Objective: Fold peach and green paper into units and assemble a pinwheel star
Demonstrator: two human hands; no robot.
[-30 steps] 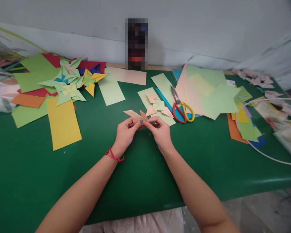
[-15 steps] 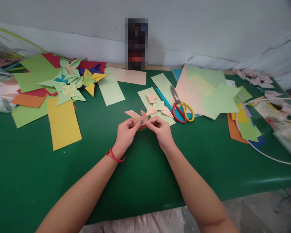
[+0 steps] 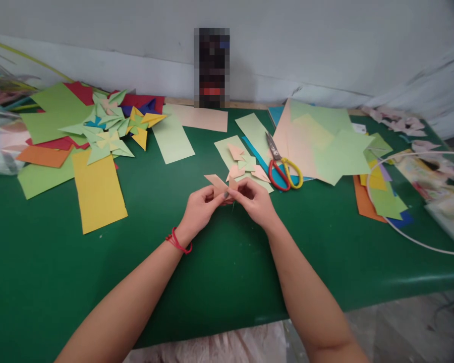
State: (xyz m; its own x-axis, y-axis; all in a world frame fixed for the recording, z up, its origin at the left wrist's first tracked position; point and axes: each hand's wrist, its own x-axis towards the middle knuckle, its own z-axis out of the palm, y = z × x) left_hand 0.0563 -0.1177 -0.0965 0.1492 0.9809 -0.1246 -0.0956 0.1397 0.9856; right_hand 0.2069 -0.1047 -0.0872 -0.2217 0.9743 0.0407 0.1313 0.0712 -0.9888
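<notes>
Between both hands, above the green tabletop, is a folded piece of peach paper (image 3: 220, 184) with pointed flaps. My left hand (image 3: 200, 209) pinches it from the left with thumb and fingers. From the other side my right hand (image 3: 258, 202) grips it too, and the thumbs nearly meet at its middle. The fingers hide its lower part. Just beyond the hands lies a folded pinwheel-like star (image 3: 246, 163) in peach and pale green, resting on a pale green sheet (image 3: 227, 146). Scissors (image 3: 276, 156) with one red and one yellow handle lie right of it.
Several folded paper stars (image 3: 111, 143) and coloured sheets pile up at the left, with a yellow sheet (image 3: 100, 194) in front. Large pale sheets (image 3: 333, 146) lie at the right, near a white hoop (image 3: 395, 229). A pixelated upright object (image 3: 212, 68) leans on the wall.
Both hands have shifted slightly right with the peach paper. Its flaps now stand in a V shape, and the right fingers have moved over its right flap.
</notes>
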